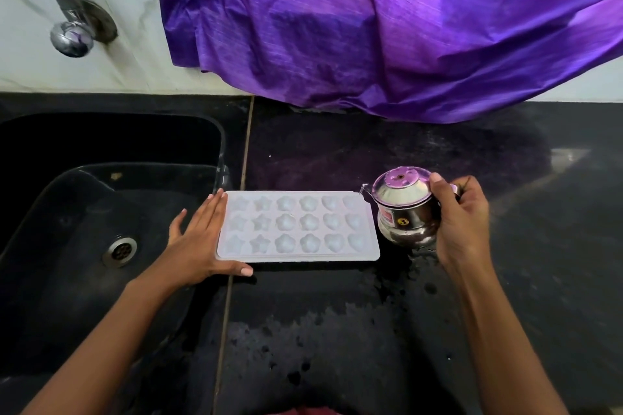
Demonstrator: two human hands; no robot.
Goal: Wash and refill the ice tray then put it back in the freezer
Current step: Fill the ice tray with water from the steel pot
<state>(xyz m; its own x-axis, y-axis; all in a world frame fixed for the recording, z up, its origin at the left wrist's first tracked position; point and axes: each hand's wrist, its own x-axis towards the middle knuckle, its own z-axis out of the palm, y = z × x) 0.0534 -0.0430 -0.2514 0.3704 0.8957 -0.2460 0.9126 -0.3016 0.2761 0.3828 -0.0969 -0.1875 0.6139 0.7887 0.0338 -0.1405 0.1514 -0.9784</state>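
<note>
The white plastic ice tray (298, 226) lies lengthwise on the black counter (337, 330). The flat left hand (199, 239) steadies its left end; the right hand (462, 222) grips a lidded steel jug (403, 209), spout at the tray's right end.

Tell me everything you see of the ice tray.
The ice tray is white, plastic-looking, rectangular, with three rows of six moulds: stars, flowers, hearts. It lies flat on the black counter right of the sink. The left hand rests straight fingers against its left end; the steel jug in the right hand has its spout at its far right corner.
</note>
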